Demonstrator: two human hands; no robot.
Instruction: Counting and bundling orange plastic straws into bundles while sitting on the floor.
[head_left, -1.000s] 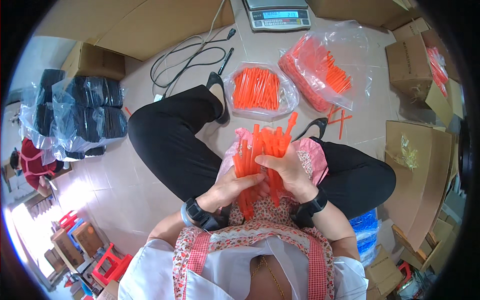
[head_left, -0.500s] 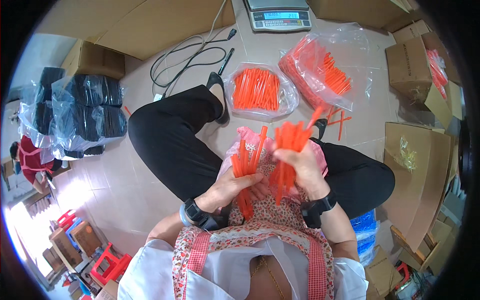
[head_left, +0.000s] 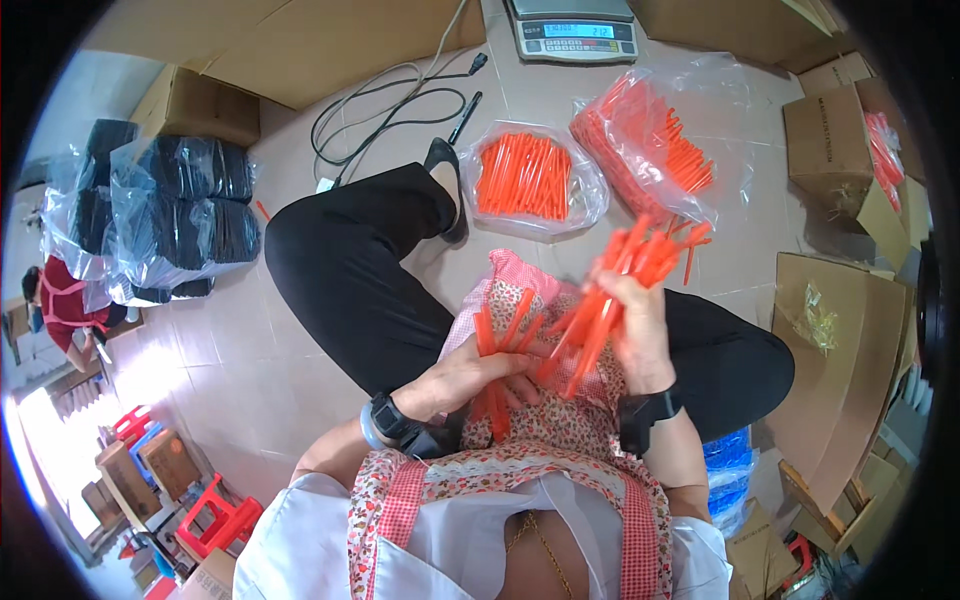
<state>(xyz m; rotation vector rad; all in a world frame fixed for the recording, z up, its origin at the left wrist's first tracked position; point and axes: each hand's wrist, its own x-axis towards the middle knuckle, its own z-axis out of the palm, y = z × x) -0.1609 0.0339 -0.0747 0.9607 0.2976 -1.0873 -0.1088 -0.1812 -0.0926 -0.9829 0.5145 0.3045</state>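
My left hand (head_left: 470, 376), over my lap, is closed around a small bunch of orange plastic sticks (head_left: 491, 408). Their ends stick out above and below the fingers. A larger bunch of orange plastic sticks (head_left: 652, 255) fans out from my right hand (head_left: 638, 322), which grips it near my right knee; the fingers are partly hidden and blurred. Both hands hover above a flowered apron (head_left: 560, 420). Beyond them on the floor lie a clear bag packed with neatly aligned orange sticks (head_left: 525, 175) and a larger opened clear bag (head_left: 640, 150) of the same sticks.
A digital scale (head_left: 575, 38) stands on the floor at the far side, beside a coiled cable (head_left: 385, 120). Bagged black items (head_left: 185, 210) are stacked at left. Cardboard boxes (head_left: 830, 150) line the right. Another person (head_left: 72, 305) is at far left.
My right hand has moved right with its bunch, which now tilts and fans out more. The left hand stays over my lap with its sticks. The view has shifted slightly.
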